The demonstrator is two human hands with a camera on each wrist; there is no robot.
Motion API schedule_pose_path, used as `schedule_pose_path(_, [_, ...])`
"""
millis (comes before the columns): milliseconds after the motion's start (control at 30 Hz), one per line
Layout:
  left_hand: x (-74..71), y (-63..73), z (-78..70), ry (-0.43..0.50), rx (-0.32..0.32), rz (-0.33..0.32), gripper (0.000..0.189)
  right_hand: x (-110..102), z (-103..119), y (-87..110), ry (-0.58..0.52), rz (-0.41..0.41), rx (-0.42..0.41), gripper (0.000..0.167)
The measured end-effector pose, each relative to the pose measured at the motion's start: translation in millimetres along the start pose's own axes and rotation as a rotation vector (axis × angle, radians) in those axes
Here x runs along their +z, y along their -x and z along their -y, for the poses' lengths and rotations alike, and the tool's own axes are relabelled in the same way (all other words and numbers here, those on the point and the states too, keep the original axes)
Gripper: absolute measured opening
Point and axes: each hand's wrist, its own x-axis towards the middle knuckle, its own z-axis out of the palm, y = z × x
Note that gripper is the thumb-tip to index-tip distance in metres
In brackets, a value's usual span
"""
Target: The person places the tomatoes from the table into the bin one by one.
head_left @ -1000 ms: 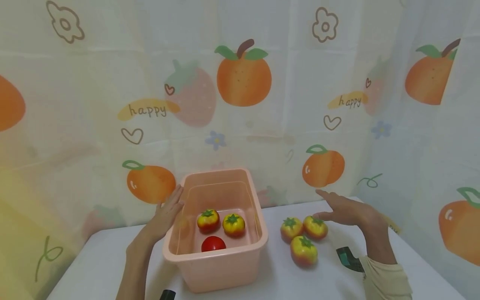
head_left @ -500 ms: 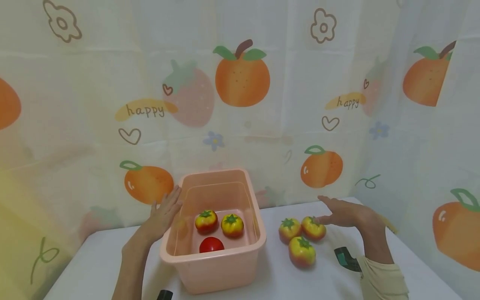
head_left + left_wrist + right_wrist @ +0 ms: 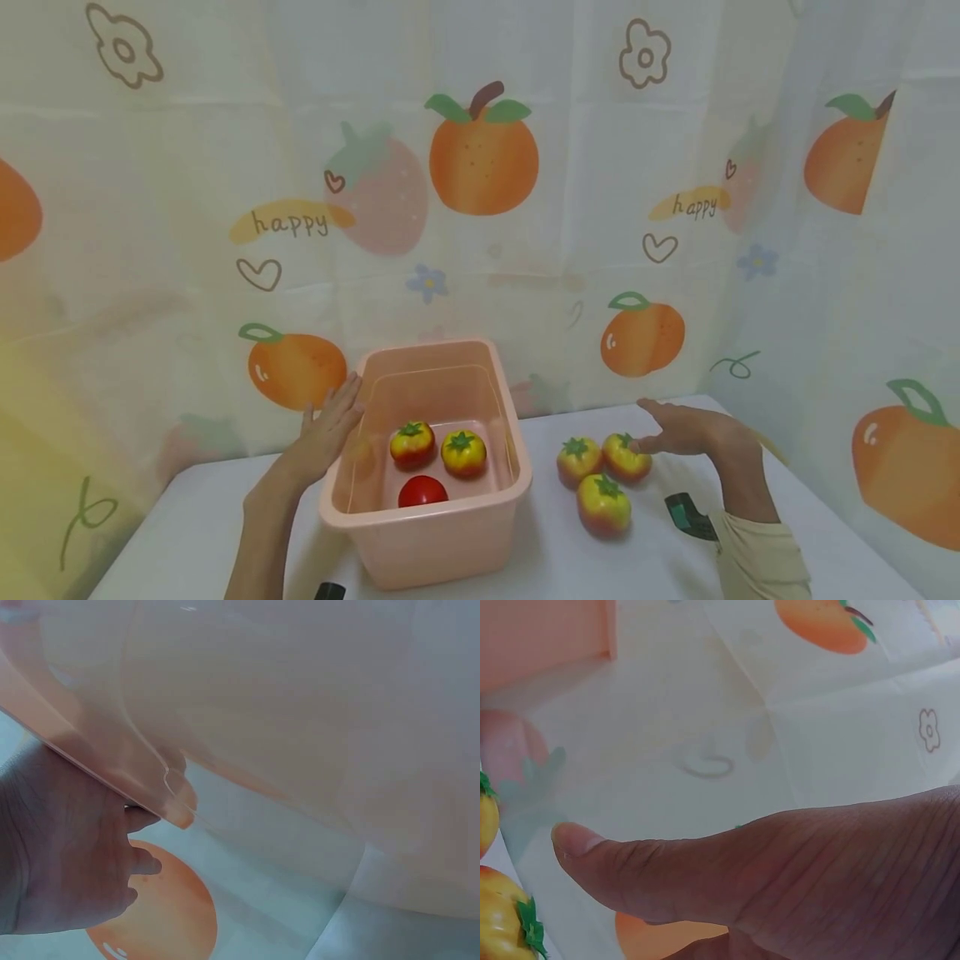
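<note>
My left hand [image 3: 318,446] rests along the left rim of a pink plastic bin [image 3: 442,546], fingers extended. In the left wrist view the left hand [image 3: 71,840] lies at the outside of the rim, partly hidden by it. Inside the bin are two yellow-red tomatoes [image 3: 463,454] with green leafy tops, and a smooth red round one [image 3: 423,491] partly hidden by the front wall. Three more yellow-red tomatoes [image 3: 603,506] sit grouped on the table to its right. Above the far right tomato [image 3: 627,463] my right hand [image 3: 690,429] hovers palm down, its thumb overlapping it in view, holding nothing.
A white table [image 3: 555,558] bears everything. Close behind it hangs a fruit-printed curtain [image 3: 525,275], which also runs along the right side. Black devices show at both wrists, the right wrist camera [image 3: 690,517] being the clearer one.
My right hand has come down slightly toward the tomatoes. The left hand keeps its place at the bin's rim. The head view has shifted a little; the tomatoes have not moved.
</note>
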Motion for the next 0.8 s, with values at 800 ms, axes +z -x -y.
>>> schedule_pose_path(800, [1.2,-0.8,-0.5,0.029,-0.016,0.029,0.080,15.8,-7.7,-16.3,-0.004,0.030,0.079,0.090])
